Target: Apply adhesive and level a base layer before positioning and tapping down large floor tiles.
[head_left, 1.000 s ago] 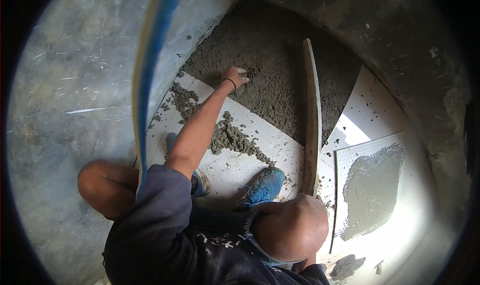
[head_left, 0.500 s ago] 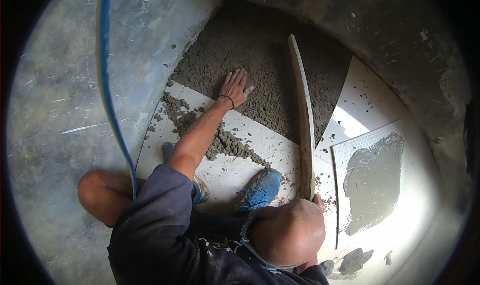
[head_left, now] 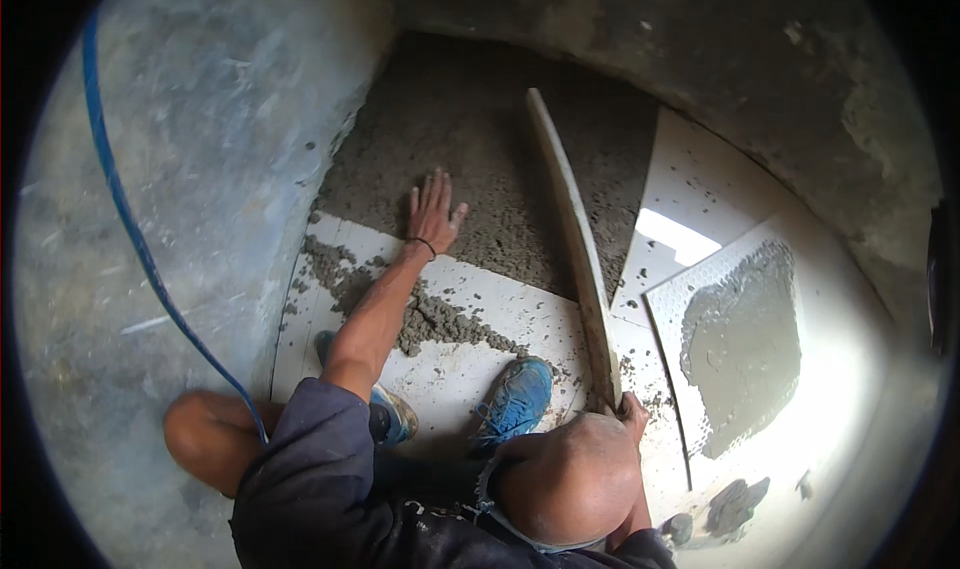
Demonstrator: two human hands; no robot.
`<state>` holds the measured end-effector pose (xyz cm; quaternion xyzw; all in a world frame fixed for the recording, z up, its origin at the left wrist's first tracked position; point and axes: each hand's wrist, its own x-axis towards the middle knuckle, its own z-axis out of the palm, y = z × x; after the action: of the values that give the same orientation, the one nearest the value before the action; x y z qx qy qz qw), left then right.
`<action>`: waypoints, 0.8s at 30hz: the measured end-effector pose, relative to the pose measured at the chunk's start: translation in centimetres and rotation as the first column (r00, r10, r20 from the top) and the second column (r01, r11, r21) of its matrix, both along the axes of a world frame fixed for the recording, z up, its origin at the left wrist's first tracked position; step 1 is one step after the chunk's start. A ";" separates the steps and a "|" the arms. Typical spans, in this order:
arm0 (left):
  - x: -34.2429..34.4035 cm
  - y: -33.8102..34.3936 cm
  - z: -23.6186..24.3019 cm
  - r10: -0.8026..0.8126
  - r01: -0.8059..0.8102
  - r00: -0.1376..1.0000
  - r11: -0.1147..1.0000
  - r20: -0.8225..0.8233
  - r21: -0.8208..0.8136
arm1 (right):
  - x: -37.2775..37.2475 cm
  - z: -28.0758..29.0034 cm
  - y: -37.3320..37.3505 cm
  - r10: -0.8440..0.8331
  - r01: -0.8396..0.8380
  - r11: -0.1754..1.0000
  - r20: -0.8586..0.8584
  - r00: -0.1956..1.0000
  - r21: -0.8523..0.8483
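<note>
Left hand (head_left: 432, 212) flat on grey mortar bed (head_left: 480, 159) (right hand (head_left: 634, 413) gripping straightedge (head_left: 575, 244)).

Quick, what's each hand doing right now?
Left hand: open, flat on the mortar.
Right hand: mostly hidden behind the knee, at the end of the board; grip cannot be told.

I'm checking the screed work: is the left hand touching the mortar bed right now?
Touching. The head view shows the left hand lying flat, fingers spread, on the grey mortar bed, with no gap visible under the palm.
</note>
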<state>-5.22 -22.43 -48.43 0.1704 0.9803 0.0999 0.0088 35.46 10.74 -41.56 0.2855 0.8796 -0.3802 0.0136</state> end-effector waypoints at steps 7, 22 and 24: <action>-2.5 0.6 -0.4 -0.048 0.061 0.995 0.985 0.082 -0.163 | -0.3 2.8 -0.3 0.023 -0.021 0.999 -0.054 0.998 0.036; -10.6 1.5 5.2 0.000 -0.007 0.998 0.992 0.059 0.123 | 6.5 15.9 0.1 -0.596 0.507 0.789 -0.231 0.769 -0.348; -11.6 1.6 5.4 -0.049 0.046 0.996 0.998 0.070 0.036 | 8.4 16.2 1.0 -0.658 0.553 0.751 -0.339 0.672 -0.361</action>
<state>-16.80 -20.78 -43.06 0.1902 0.9731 0.1227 0.0429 43.90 11.73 -25.36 0.4639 0.6622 -0.5157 -0.2836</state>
